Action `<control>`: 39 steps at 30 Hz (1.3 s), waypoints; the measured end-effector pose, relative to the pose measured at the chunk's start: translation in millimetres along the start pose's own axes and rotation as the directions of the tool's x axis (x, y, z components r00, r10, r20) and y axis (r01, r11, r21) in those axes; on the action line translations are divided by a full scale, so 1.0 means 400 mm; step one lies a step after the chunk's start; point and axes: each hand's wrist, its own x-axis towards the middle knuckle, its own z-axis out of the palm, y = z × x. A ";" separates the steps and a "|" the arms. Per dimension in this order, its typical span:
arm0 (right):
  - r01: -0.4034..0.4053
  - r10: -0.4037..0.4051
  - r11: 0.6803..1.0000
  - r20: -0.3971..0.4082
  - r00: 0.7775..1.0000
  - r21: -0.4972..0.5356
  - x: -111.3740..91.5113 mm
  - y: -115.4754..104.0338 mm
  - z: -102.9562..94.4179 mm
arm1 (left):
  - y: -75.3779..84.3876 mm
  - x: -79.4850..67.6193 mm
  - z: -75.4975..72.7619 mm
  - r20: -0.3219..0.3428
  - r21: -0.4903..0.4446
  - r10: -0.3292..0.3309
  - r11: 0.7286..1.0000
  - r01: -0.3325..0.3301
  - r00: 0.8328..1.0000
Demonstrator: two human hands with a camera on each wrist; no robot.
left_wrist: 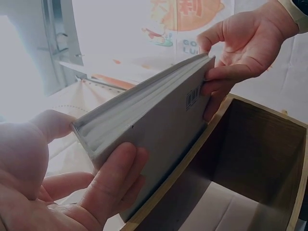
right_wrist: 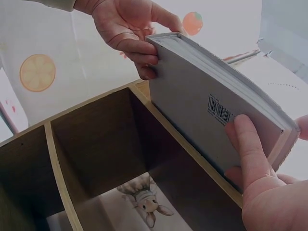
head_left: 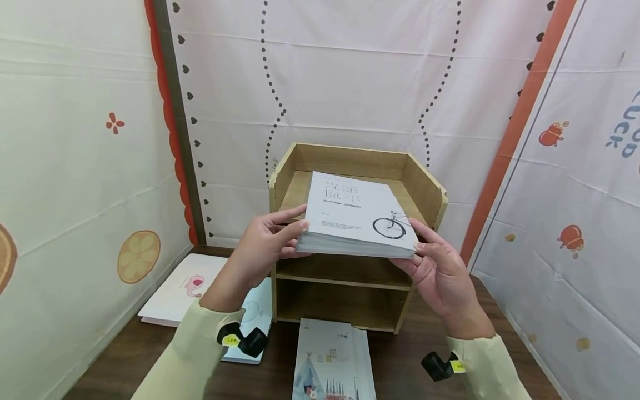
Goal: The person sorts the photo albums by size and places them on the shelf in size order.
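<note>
A thick white book (head_left: 350,208) with a bicycle wheel printed on its cover is held level in front of and partly over the top tier of a wooden desktop shelf (head_left: 350,155). My left hand (head_left: 267,239) pinches its left edge, thumb on the upper side and fingers beneath. At the right near corner, my right hand (head_left: 442,272) grips it the same way. From below, in the right wrist view, the back cover shows a barcode (right_wrist: 220,109). The book's underside lies right at the shelf's upper edge in both wrist views.
On the brown table (head_left: 410,361), a booklet with a tent picture (head_left: 332,361) lies before the shelf. Left of it are a white book with a pink elephant (head_left: 185,286) and a pale blue one (head_left: 257,319). Printed cloth (head_left: 350,83) hangs on three sides.
</note>
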 end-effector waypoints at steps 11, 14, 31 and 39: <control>-0.024 0.021 0.999 -0.050 0.999 -0.048 -0.003 0.004 -0.003 | -0.009 -0.001 0.001 0.011 -0.042 -0.016 0.999 0.016 1.000; -0.027 0.023 0.997 -0.061 0.998 -0.071 -0.002 0.005 -0.003 | -0.013 0.000 0.001 0.018 -0.054 -0.017 0.998 0.018 1.000; -0.011 0.006 0.998 -0.099 0.995 -0.054 -0.017 0.010 -0.006 | -0.023 -0.004 -0.010 0.034 -0.079 -0.052 0.995 0.055 0.998; 0.001 -0.005 1.000 -0.116 0.993 -0.030 -0.021 0.009 -0.008 | -0.037 -0.008 -0.014 0.021 -0.081 -0.031 0.996 0.033 0.999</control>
